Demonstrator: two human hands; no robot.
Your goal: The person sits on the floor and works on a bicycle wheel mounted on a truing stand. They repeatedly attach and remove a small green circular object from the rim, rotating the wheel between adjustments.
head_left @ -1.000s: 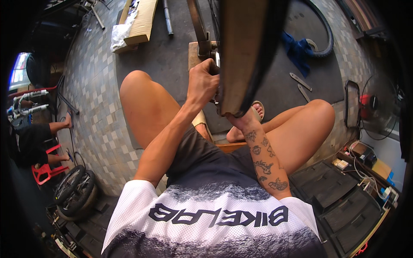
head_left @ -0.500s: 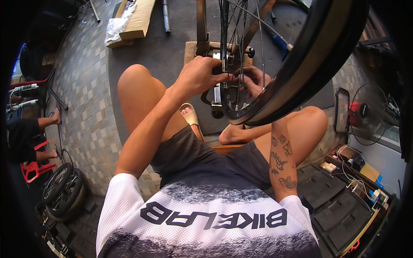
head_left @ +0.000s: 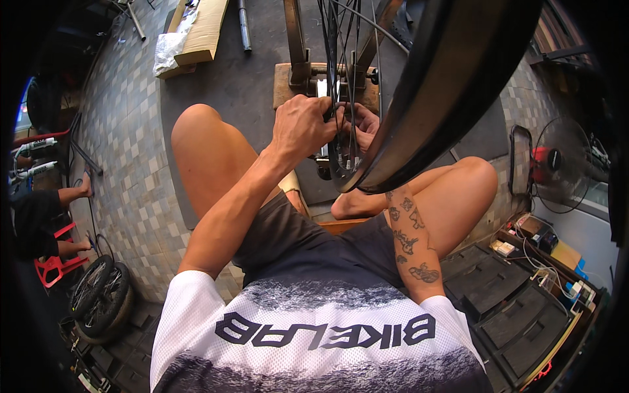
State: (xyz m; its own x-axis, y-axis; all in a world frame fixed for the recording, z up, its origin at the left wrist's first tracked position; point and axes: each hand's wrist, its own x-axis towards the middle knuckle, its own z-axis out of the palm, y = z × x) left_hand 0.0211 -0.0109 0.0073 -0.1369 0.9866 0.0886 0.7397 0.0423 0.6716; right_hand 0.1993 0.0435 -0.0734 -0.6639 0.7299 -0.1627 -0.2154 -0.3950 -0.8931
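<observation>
Right hand point(head_left: 363, 124): moved closer to left hand point(head_left: 303, 124) since the earlier frame. Both: fingers curled narrow at the spokes point(head_left: 333, 52); fingertips partly hidden, cannot tell what is pinched. Bicycle wheel point(head_left: 452, 85): tilted, rim right of hands. Metal stand point(head_left: 295, 46): on wooden base point(head_left: 283, 95), beyond. Cardboard box point(head_left: 204, 36): farther, left.

Tyred wheels point(head_left: 103, 293), white fork tubes point(head_left: 40, 144) and a spoked wheel point(head_left: 452, 92) at a metal stand point(head_left: 297, 52) mark the place as a bicycle workshop.
</observation>
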